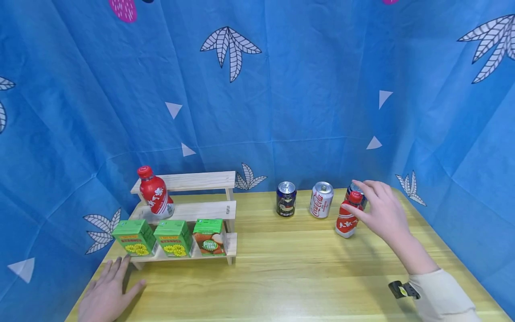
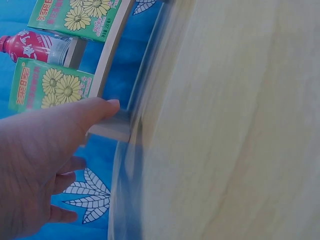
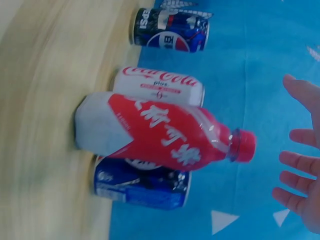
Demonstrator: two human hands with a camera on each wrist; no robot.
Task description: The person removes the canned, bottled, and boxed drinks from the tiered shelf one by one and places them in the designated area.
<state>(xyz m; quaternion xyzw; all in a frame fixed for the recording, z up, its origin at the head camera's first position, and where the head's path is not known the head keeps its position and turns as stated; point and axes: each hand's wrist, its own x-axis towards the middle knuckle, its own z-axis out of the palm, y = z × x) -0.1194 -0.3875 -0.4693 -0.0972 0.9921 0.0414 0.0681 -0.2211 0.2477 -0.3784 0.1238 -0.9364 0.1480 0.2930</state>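
My right hand (image 1: 384, 212) hovers beside a red-and-white bottle (image 1: 348, 217) on the table, fingers apart and curving over the cap. In the right wrist view the fingers (image 3: 300, 162) are spread, with a gap between them and the bottle's red cap (image 3: 243, 145). Behind that bottle is a dark blue Pepsi can (image 3: 142, 185), mostly hidden in the head view. My left hand (image 1: 106, 293) lies at the front left corner of a wooden tiered shelf (image 1: 193, 258), fingers spread. In the left wrist view its thumb (image 2: 102, 111) overlaps the shelf's end and holds nothing.
Two green drink cartons with yellow flowers (image 1: 174, 239) and a lychee drink carton (image 1: 210, 238) stand on the lowest tier. Another red bottle (image 1: 156, 192) stands on the shelf's left side. A Pepsi can (image 1: 286, 200) and a white Coca-Cola can (image 1: 321, 200) stand before the blue curtain (image 1: 306, 98).
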